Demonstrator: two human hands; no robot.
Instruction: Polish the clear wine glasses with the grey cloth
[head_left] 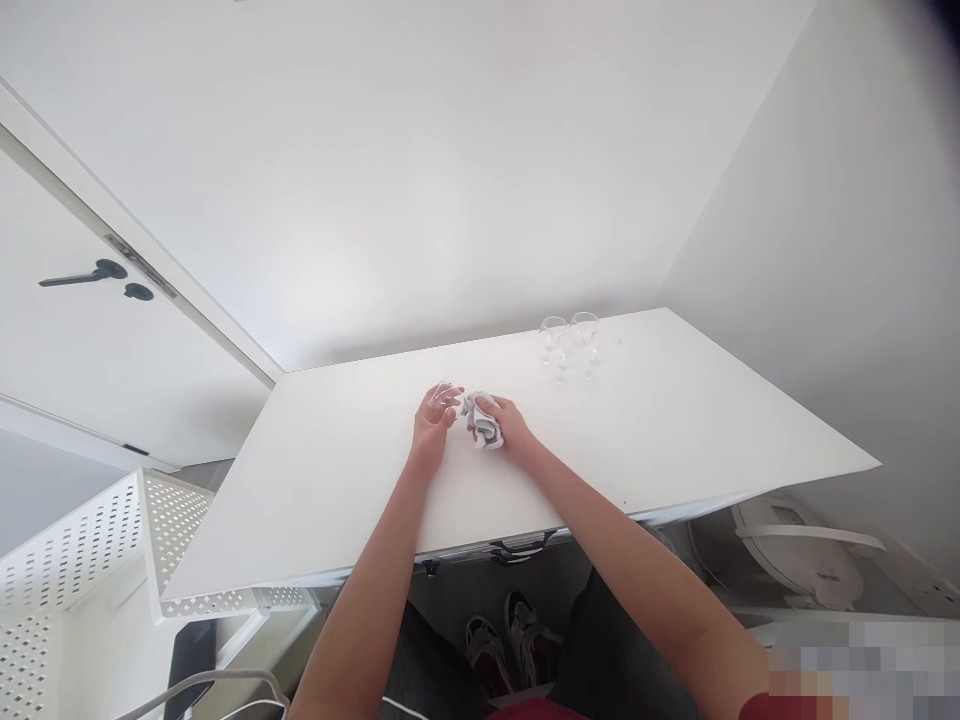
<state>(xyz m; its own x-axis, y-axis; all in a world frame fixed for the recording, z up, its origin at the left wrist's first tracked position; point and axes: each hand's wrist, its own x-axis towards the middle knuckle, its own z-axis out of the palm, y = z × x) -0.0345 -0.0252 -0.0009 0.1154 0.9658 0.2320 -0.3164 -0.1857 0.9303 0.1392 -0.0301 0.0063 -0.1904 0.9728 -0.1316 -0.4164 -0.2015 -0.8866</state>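
Observation:
Over the middle of the white table, my left hand [430, 430] is curled round a clear drinking glass [445, 394]. The glass is see-through, so its full shape is hard to make out. Just to its right, my right hand [514, 424] grips a crumpled white and grey cloth [487, 430]. The cloth is bunched close beside the glass; whether they touch I cannot tell. Further back and to the right, clear round-bowled glasses [584, 330] stand close together on the table.
The white table [337, 470] meets a pale wall at the back. A door with a black handle [82, 273] is at the left. White perforated baskets [176, 520] sit low on the left. A white lidded appliance [802, 550] is below the table's right side.

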